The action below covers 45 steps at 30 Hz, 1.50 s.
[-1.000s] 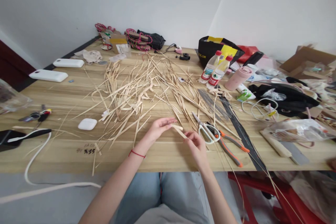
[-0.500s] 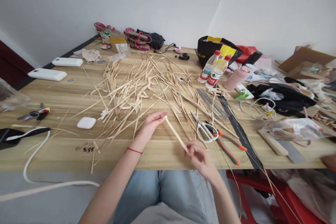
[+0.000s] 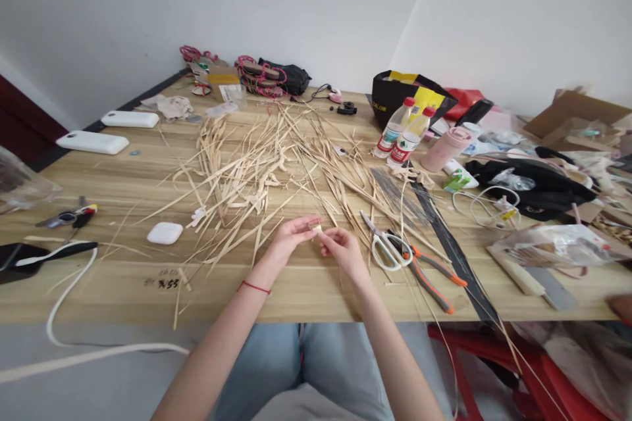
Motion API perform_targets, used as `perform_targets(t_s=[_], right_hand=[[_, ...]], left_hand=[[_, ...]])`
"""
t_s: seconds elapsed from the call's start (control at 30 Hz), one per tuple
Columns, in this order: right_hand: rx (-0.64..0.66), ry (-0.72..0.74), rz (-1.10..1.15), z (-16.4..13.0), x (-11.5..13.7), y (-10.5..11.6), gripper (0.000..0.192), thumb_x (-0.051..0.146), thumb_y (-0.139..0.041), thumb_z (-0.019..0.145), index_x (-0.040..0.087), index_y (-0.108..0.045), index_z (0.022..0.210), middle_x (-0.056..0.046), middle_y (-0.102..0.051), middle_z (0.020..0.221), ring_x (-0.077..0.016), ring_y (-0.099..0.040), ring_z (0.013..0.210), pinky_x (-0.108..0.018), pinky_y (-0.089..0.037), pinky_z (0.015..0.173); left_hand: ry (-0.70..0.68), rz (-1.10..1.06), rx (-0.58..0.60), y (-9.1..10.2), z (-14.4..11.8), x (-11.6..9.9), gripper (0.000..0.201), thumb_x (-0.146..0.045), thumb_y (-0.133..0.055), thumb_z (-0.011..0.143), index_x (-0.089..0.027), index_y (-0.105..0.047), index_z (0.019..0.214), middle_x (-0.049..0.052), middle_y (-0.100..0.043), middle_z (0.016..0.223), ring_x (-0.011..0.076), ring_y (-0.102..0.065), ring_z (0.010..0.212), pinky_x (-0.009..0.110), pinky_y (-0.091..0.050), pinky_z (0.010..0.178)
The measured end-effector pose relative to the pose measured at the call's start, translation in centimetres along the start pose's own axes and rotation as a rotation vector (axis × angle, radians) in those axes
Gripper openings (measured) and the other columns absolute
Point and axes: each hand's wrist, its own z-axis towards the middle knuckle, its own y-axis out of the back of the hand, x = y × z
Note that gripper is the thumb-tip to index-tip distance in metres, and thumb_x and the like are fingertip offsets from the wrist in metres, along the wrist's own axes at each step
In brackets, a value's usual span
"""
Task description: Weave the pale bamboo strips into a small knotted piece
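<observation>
Two hands, left hand (image 3: 291,237) and right hand (image 3: 340,247), fingers pinched on small straw piece (image 3: 315,228) above cluttered wooden table (image 3: 113,276); white walls behind.

A makeshift craft workroom: a long wooden bench (image 3: 99,283) is standing against bare white walls and carrying a spread of dried straw strips (image 3: 257,164). Scissors (image 3: 385,243), orange-handled pliers (image 3: 434,276) and a cleaver (image 3: 538,279) are lying among them, while water bottles (image 3: 402,135), bags and cardboard are crowding the far side.
</observation>
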Motion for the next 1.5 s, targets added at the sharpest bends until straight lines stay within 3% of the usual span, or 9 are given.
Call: perform_targets(t_s=[0.2, 0.5, 0.6, 0.7, 0.8, 1.0, 1.3, 1.5], right_hand=[[-0.047, 0.019, -0.019, -0.3, -0.5, -0.1, 0.031, 0.045, -0.069, 0.066, 0.016, -0.058, 0.069, 0.002, -0.057, 0.056, -0.0073, -0.043, 0.043, -0.022, -0.032, 0.043], [0.072, -0.076, 0.124, -0.9, -0.4, -0.3, 0.035, 0.048, -0.069, 0.065, 0.018, -0.055, 0.075, 0.0, -0.059, 0.064, -0.0102, -0.052, 0.049, -0.023, -0.04, 0.046], [0.063, -0.108, 0.116, -0.4, -0.2, -0.4, 0.037, 0.05, -0.069, 0.064, 0.018, -0.056, 0.077, -0.001, -0.062, 0.07, -0.0087, -0.05, 0.047, -0.02, -0.036, 0.042], [0.012, -0.107, 0.021, 0.0, 0.1, -0.4, 0.037, 0.052, -0.067, 0.063, 0.017, -0.057, 0.07, 0.003, -0.053, 0.054, -0.0061, -0.038, 0.04, -0.019, -0.027, 0.037], [-0.025, -0.093, -0.058, 0.1, 0.5, -0.2, 0.037, 0.052, -0.068, 0.061, 0.017, -0.058, 0.065, 0.007, -0.043, 0.044, -0.0062, -0.033, 0.038, -0.02, -0.025, 0.037], [-0.041, -0.059, -0.104, 0.1, 0.6, -0.1, 0.037, 0.052, -0.067, 0.062, 0.016, -0.059, 0.061, 0.005, -0.045, 0.04, -0.007, -0.034, 0.036, -0.022, -0.022, 0.037], [-0.046, -0.104, -0.053, 0.2, 0.6, 0.5, 0.037, 0.051, -0.071, 0.058, 0.016, -0.059, 0.061, 0.004, -0.047, 0.049, -0.0066, -0.035, 0.041, -0.022, -0.026, 0.04], [0.066, -0.051, -0.102, 0.1, 0.7, 0.9, 0.034, 0.05, -0.068, 0.064, 0.016, -0.062, 0.067, 0.006, -0.042, 0.041, -0.0067, -0.032, 0.037, -0.022, -0.023, 0.038]], left_hand=[[-0.005, -0.091, -0.024, 0.0, 0.1, 0.0, 0.047, -0.02, -0.071, 0.068, -0.019, -0.062, 0.114, 0.011, -0.06, 0.122, 0.0247, -0.052, 0.117, 0.039, -0.037, 0.101], [-0.016, -0.031, -0.029, -0.2, -0.1, -0.2, 0.043, -0.024, -0.071, 0.068, -0.018, -0.064, 0.11, 0.01, -0.061, 0.12, 0.0252, -0.052, 0.116, 0.04, -0.035, 0.102], [0.022, -0.01, -0.028, -0.2, 0.0, 0.1, 0.042, -0.024, -0.073, 0.065, -0.017, -0.066, 0.106, 0.01, -0.063, 0.117, 0.0253, -0.056, 0.111, 0.041, -0.038, 0.099], [0.027, -0.008, -0.02, -0.2, 0.2, 0.5, 0.042, -0.024, -0.074, 0.064, -0.018, -0.066, 0.104, 0.009, -0.064, 0.117, 0.0241, -0.056, 0.11, 0.04, -0.038, 0.1], [0.046, -0.043, -0.024, -0.1, 0.2, 0.9, 0.039, -0.026, -0.073, 0.066, -0.016, -0.067, 0.103, 0.011, -0.064, 0.115, 0.0232, -0.058, 0.107, 0.039, -0.039, 0.098], [0.071, -0.056, -0.056, 0.1, 0.3, 1.6, 0.039, -0.026, -0.074, 0.066, -0.015, -0.068, 0.102, 0.012, -0.066, 0.112, 0.0228, -0.059, 0.104, 0.037, -0.042, 0.095], [0.059, 0.041, -0.021, -0.4, 0.0, 0.7, 0.038, -0.025, -0.072, 0.067, -0.016, -0.067, 0.103, 0.01, -0.066, 0.112, 0.0238, -0.058, 0.107, 0.039, -0.04, 0.098], [0.035, 0.008, 0.001, -0.1, 0.1, 1.0, 0.04, -0.024, -0.071, 0.068, -0.016, -0.065, 0.107, 0.011, -0.064, 0.115, 0.0229, -0.057, 0.109, 0.038, -0.04, 0.098]])
